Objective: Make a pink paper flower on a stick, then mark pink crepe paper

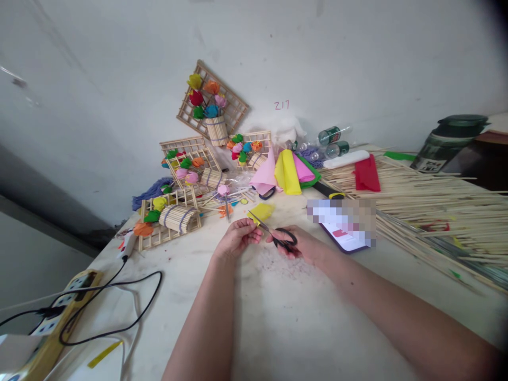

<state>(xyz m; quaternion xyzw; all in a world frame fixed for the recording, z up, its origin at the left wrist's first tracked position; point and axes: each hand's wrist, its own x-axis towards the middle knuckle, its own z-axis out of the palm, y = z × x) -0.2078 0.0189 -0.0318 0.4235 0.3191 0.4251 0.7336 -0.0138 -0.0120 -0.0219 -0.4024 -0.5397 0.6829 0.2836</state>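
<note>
In the middle of the table my left hand (240, 238) pinches the lower edge of a small yellow paper piece (262, 212). My right hand (292, 244) is closed round the black handles of a pair of scissors (284, 239). The scissor blades point up and left and lie across the yellow paper, close to my left fingertips. Small dark scraps (286, 264) are scattered on the table below my hands. Just behind the paper lie an orange paper piece (226, 210) and a pink paper flower (223, 189).
Stick frames with paper flowers (178, 217) stand at the back left. Yellow sheets (288, 172) and other coloured sheets lie behind. A phone (343, 230), many thin sticks (428, 211) and a dark bottle (448, 143) are on the right. A power strip (59, 317) with cables sits at the left.
</note>
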